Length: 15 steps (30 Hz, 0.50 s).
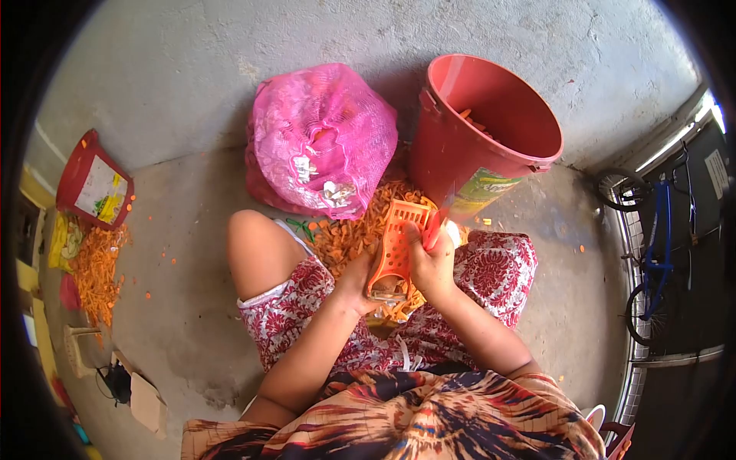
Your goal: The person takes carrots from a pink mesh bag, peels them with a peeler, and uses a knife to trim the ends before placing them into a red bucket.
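Note:
An orange plastic tool with holes, which looks like a basket or grater, is tilted between my hands above a heap of orange pieces. My left hand is wrapped round its lower left side. My right hand is closed on a red handle, with the thumb against the orange tool's right edge. What the red handle belongs to is blurred. Something brownish shows at the tool's lower end, partly hidden by the fingers.
A pink mesh sack and a large red bucket stand by the wall. At the left, a smaller red bucket lies tipped beside more orange pieces. A blue bicycle is at the right.

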Each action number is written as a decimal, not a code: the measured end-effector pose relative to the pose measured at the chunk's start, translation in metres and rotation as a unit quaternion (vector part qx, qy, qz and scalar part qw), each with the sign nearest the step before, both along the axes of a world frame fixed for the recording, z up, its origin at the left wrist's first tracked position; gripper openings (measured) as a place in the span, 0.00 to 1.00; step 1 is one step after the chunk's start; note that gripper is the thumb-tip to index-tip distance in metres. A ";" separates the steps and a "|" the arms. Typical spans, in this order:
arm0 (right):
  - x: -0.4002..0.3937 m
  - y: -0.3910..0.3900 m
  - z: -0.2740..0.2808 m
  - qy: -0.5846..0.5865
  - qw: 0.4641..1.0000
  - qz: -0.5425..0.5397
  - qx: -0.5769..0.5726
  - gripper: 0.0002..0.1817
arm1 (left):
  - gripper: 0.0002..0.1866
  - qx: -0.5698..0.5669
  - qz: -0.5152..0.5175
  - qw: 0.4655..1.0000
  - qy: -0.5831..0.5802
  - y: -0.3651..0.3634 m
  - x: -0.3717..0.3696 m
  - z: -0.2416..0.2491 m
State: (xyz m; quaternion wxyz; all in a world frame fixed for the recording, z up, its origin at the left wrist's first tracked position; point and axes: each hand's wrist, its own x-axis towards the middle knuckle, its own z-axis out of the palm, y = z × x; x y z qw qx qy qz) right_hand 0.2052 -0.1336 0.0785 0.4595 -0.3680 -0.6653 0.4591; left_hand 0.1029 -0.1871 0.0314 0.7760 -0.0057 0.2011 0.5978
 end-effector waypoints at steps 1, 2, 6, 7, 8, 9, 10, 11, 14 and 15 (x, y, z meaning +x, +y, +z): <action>-0.001 0.000 -0.003 0.007 1.000 0.005 -0.003 0.06 | 0.18 0.003 0.001 1.000 -0.009 0.000 0.000 0.002; -0.001 0.000 -0.005 0.014 1.000 0.010 -0.006 0.05 | 0.18 0.001 -0.003 1.000 0.022 0.001 0.000 -0.002; 0.005 0.017 -0.007 -0.042 0.991 -0.077 0.103 0.05 | 0.18 0.001 -0.059 0.995 0.080 -0.005 0.000 -0.014; 0.007 0.038 -0.013 -0.023 0.982 -0.111 0.148 0.06 | 0.18 0.003 -0.081 0.994 0.079 -0.010 0.001 -0.014; 0.016 0.068 -0.025 -0.008 0.985 -0.151 0.085 0.06 | 0.19 0.037 -0.090 0.995 0.025 -0.014 0.003 -0.015; 0.025 0.093 -0.034 0.008 0.982 -0.189 0.020 0.06 | 0.19 0.010 -0.080 0.996 0.033 -0.018 0.006 -0.011; 0.032 0.105 -0.032 0.029 0.974 -0.220 0.043 0.05 | 0.19 -0.015 -0.069 0.997 0.041 -0.022 0.008 -0.003; 0.035 0.113 -0.030 0.051 0.964 -0.250 0.067 0.05 | 0.19 -0.039 -0.058 0.996 0.050 -0.022 0.008 0.002; 0.027 0.084 0.000 0.083 0.978 -0.191 -0.009 0.04 | 0.19 -0.036 -0.027 0.999 0.029 -0.015 0.001 -0.019; 0.024 0.070 0.003 0.076 0.981 -0.166 -0.059 0.04 | 0.19 -0.016 -0.021 1.000 0.009 -0.012 -0.003 -0.028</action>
